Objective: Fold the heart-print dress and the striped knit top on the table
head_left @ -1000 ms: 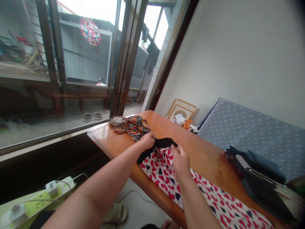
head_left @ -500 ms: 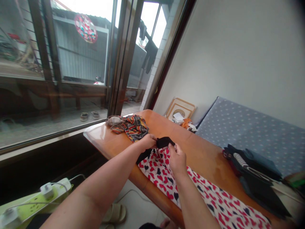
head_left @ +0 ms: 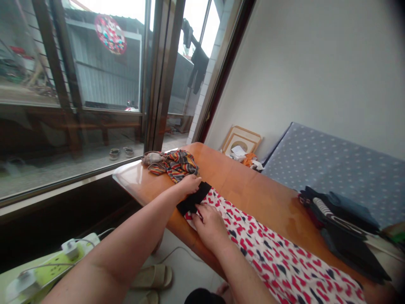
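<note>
A heart-print garment (head_left: pixel 268 249) lies stretched out along the shiny wooden table (head_left: pixel 234 175), with its black band (head_left: pixel 196 200) at the end nearer the window. The left hand (head_left: pixel 190 184) is curled on the band's far edge; I can't tell if it pinches the cloth. The right hand (head_left: pixel 210 223) rests palm down by the band, fingers spread and loose. A crumpled stripy cloth (head_left: pixel 181 162) sits just past the left hand.

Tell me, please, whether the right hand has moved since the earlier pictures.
Yes: judged against the wooden table, the right hand has moved left, closer to the table's near edge.
</note>
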{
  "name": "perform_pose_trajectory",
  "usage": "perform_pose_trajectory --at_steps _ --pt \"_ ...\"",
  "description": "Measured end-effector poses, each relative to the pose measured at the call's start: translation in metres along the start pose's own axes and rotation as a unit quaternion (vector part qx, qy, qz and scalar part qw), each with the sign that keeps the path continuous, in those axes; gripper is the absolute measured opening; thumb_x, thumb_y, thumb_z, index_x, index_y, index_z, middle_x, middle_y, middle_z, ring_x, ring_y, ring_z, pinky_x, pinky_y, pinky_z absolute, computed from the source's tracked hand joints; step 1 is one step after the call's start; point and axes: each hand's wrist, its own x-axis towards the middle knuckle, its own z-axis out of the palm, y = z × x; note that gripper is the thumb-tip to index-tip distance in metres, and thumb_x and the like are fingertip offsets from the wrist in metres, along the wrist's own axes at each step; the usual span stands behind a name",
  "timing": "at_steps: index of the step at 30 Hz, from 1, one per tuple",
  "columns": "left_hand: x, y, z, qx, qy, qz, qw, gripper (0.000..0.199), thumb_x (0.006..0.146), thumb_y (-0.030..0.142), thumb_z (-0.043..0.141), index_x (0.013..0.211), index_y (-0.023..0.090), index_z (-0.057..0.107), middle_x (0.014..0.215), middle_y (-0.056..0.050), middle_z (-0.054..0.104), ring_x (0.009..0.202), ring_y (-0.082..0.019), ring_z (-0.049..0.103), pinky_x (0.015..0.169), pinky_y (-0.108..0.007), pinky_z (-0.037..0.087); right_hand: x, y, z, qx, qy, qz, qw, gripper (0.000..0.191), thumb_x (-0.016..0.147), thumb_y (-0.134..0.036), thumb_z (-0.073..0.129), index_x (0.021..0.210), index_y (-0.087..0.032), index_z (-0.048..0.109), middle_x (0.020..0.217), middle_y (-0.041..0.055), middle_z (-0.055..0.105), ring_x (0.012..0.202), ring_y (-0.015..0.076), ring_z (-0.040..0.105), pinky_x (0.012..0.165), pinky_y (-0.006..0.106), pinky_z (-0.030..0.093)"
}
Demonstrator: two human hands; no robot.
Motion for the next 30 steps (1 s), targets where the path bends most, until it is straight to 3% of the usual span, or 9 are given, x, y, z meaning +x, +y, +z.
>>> perform_pose_trajectory --at_steps 3,7,12,18,24,27,30 --pt "-0.007 0.001 0.003 0.025 0.009 0.027 0.999 0.011 0.080 0.022 0.072 0.086 0.013 0.070 0.067 0.001 0.062 0.063 -0.013 0.058 0.054 -0.020 0.042 0.003 -0.001 -0.005 0.023 0.009 0.010 1.000 0.036 0.098 -0.031 0.048 0.124 -0.023 0.071 0.121 0.0090 0.072 0.113 0.0260 0.063 0.101 0.038 0.046" --pt "-0.008 0.001 0.005 0.030 0.039 0.050 0.998 0.028 0.071 0.008 0.068 0.098 0.016 0.070 0.080 0.000 0.069 0.072 -0.013 0.062 0.060 -0.019 0.044 0.002 -0.008 -0.007 0.033 0.048 0.023 0.998 0.041 0.101 -0.033 0.043 0.135 -0.023 0.065 0.127 0.0077 0.070 0.118 0.0253 0.062 0.103 0.039 0.045" --pt "-0.003 -0.006 0.002 0.059 0.056 0.038 0.996 0.024 0.068 0.009 0.067 0.091 0.016 0.070 0.066 0.003 0.063 0.058 -0.012 0.055 0.051 -0.020 0.038 -0.006 -0.015 0.000 -0.019 -0.026 -0.016 0.999 0.050 0.100 -0.045 0.049 0.142 -0.021 0.059 0.143 0.0125 0.061 0.131 0.0304 0.054 0.110 0.047 0.039" --pt "-0.005 -0.011 -0.004 0.103 0.080 0.050 0.990 0.022 0.069 0.012 0.065 0.090 0.016 0.071 0.063 0.002 0.062 0.058 -0.014 0.056 0.050 -0.022 0.036 -0.007 -0.018 0.002 -0.042 -0.031 -0.012 0.999 0.048 0.105 -0.040 0.035 0.143 -0.021 0.059 0.149 0.0113 0.055 0.137 0.0292 0.049 0.115 0.048 0.035" --pt "-0.004 -0.006 -0.001 0.173 0.140 0.088 0.971 0.021 0.079 0.019 0.062 0.098 0.018 0.071 0.091 -0.006 0.073 0.084 -0.020 0.064 0.071 -0.026 0.044 -0.011 -0.025 0.005 -0.040 -0.062 -0.016 0.997 0.055 0.103 -0.046 0.039 0.150 -0.020 0.050 0.158 0.0123 0.045 0.145 0.0318 0.039 0.119 0.052 0.028" --pt "0.006 0.002 0.006 0.199 0.145 0.106 0.963 0.021 0.083 0.023 0.060 0.100 0.018 0.072 0.102 -0.009 0.074 0.094 -0.021 0.064 0.079 -0.026 0.045 -0.014 -0.024 0.007 -0.033 -0.066 -0.011 0.997 0.058 0.102 -0.048 0.041 0.153 -0.020 0.047 0.160 0.0125 0.042 0.147 0.0324 0.038 0.120 0.054 0.025" --pt "0.019 0.010 0.014 0.222 0.130 0.107 0.960 0.019 0.083 0.030 0.061 0.092 0.017 0.073 0.100 -0.010 0.074 0.094 -0.022 0.065 0.078 -0.026 0.045 -0.015 -0.022 0.009 -0.026 -0.070 -0.008 0.997 0.061 0.101 -0.050 0.045 0.154 -0.021 0.044 0.161 0.0132 0.039 0.148 0.0329 0.036 0.121 0.055 0.023"
